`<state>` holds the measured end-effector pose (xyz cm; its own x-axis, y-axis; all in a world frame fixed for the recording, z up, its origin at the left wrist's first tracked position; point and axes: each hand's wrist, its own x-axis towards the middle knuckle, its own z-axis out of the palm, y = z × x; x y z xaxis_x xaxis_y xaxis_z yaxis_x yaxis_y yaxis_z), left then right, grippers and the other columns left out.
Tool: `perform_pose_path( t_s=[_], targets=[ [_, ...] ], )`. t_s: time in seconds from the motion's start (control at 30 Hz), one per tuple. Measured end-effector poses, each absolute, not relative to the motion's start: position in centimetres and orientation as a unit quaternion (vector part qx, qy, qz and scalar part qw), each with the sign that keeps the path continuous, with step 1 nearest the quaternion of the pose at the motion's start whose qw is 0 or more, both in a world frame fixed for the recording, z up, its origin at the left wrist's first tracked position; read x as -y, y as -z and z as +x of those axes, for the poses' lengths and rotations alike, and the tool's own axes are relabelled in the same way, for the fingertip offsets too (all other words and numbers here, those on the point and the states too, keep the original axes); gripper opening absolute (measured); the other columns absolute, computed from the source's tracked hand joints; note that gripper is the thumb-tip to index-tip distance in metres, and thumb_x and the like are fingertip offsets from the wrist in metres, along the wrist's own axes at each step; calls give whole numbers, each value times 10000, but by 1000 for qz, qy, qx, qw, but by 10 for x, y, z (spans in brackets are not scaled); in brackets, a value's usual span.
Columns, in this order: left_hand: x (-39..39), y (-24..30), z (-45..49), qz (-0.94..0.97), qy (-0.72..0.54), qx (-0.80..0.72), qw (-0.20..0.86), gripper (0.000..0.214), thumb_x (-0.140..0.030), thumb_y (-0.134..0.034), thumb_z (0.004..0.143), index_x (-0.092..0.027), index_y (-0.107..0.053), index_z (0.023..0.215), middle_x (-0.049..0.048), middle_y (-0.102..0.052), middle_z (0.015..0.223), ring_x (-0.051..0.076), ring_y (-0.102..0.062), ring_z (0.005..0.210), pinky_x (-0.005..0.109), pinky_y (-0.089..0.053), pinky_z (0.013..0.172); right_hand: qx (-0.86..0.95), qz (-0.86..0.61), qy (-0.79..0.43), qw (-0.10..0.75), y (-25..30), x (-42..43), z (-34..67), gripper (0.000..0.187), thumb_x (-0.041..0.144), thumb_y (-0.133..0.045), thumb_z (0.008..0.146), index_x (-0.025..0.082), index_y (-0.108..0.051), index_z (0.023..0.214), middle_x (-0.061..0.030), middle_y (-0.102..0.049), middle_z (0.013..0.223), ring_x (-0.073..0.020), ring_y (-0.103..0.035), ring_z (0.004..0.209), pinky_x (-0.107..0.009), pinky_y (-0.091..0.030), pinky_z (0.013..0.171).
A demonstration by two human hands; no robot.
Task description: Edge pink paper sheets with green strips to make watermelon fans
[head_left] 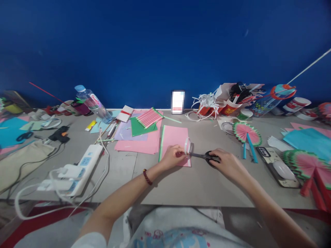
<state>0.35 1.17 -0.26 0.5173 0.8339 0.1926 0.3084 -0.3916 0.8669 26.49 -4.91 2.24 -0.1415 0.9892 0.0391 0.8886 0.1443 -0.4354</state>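
Tape roll (189, 145) (white) in left hand (172, 157), over pink paper (176, 136); right hand (229, 162) gripping scissors (199, 155).

maroon beaded bracelet (147, 177) | white short-sleeved top (170, 218) | pink-blue print (191, 242)

Matt paper sheet (176, 136); metal scissor blades (197, 155); glossy plastic bottle (97, 106).

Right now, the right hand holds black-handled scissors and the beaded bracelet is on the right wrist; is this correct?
Not quite: the head view shows the beaded bracelet on the left wrist. The right hand does hold the black-handled scissors.
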Motion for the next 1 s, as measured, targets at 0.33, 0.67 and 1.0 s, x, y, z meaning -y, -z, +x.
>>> perform_pose_path(
  t_s=[0.33,0.67,1.0],
  targets=[
    [-14,16,0,833,-311,-377,260,357,-302,-680,796,-197,-566,1118,106,-549,1192,263,-505,1127,427,-425,989,747,-628,-125,178,-21,46,260,191,289,-546,819,235,-670,954,-42,-684,974,-213,-666,840,-318,-501,722],
    [-17,16,-2,835,-321,-356,269,424,-243,-718,730,-213,-550,1118,96,-588,1134,255,-542,1050,397,-454,918,753,-616,-143,181,-12,40,263,201,303,-550,832,234,-668,979,-48,-683,984,-212,-667,834,-327,-509,738],
    [-15,5,-3,836,-302,-359,284,328,-254,-705,724,-208,-577,1022,78,-590,1030,230,-549,959,348,-463,848,763,-611,-72,200,-20,43,256,223,282,-483,878,246,-661,1006,-59,-676,1034,-223,-657,905,-330,-524,728]
  ],
)
